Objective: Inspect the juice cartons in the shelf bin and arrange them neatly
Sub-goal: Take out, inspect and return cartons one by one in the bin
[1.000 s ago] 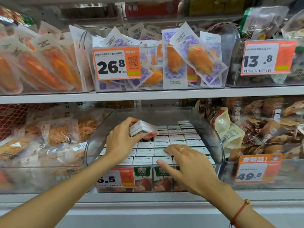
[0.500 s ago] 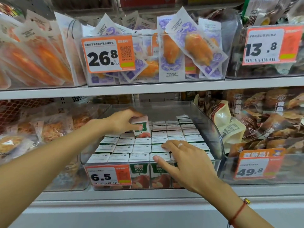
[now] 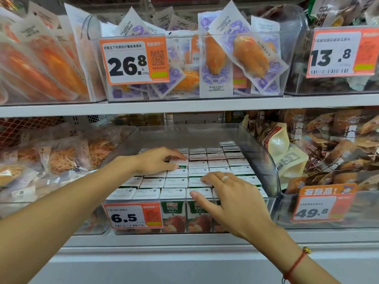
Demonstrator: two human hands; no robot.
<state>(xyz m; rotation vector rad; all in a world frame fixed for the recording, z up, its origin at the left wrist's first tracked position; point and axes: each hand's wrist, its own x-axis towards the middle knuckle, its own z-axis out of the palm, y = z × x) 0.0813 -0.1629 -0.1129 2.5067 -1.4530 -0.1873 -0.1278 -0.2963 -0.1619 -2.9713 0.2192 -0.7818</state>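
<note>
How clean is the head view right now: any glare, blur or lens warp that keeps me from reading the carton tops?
Head view: even store light, no hard shadows. The carton tops look pale and their print is too soft to read. Reflections haze the clear bin walls. Wide-angle warp bows the shelf edge and stretches the forearms. The left hand and right hand are fairly sharp, as is the 6.5 price tag.

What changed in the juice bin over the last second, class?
The left hand lowered the carton it held tilted above the rows into a gap, still gripping it. The right hand stayed resting on the front cartons; the bin did not move.
</note>
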